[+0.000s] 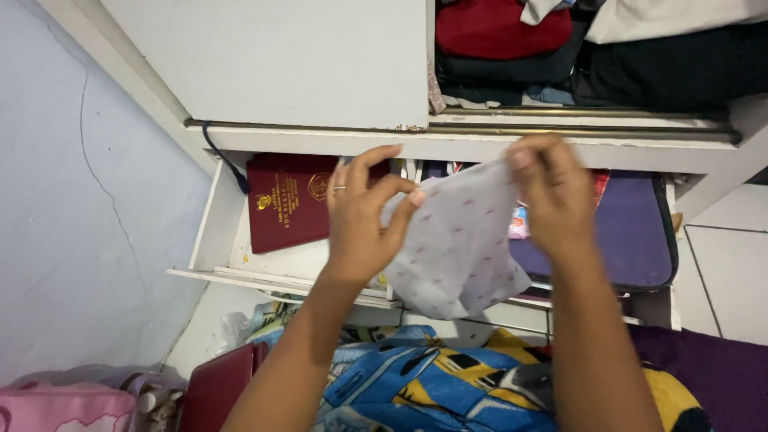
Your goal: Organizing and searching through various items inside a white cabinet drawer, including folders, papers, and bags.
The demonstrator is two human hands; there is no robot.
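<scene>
Pale grey cloth with small pink marks (460, 248) hangs at the middle of the view, pinched at its top edge by both hands: the left hand (360, 216), a ring on one finger, nips its 9 o'clock corner between thumb and fingertips, and the right hand (552, 196) grips its 2 o'clock corner. Behind it an open white drawer (216, 216) holds a maroon booklet (284, 200) at 10 o'clock and a purple case (632, 232) at 3 o'clock, while a blue and yellow patterned blanket (432, 384) lies at 6 o'clock
</scene>
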